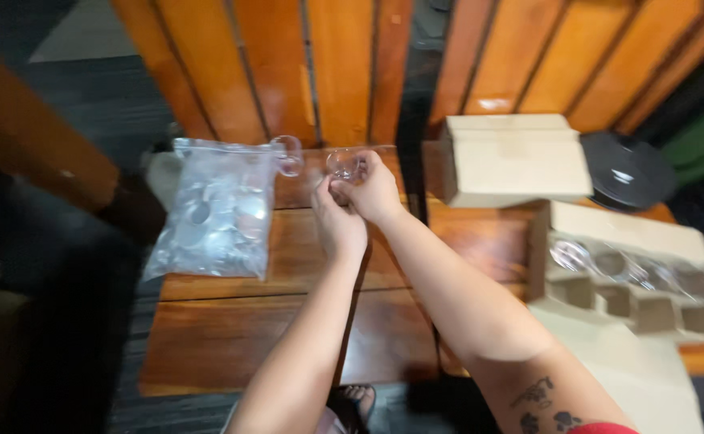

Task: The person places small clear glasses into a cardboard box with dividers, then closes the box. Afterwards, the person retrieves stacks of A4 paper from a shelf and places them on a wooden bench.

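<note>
While both hands pinch a small clear glass cup (343, 164), wood table (287, 337) gleams.

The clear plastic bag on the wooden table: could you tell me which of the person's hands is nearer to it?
Left. The left hand is just right of the clear plastic bag, with bare table between them. The right hand is farther right, holding a small clear glass cup.

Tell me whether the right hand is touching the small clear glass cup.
Touching: the head view shows the right hand with its fingers wrapped onto the clear glass cup.
</note>
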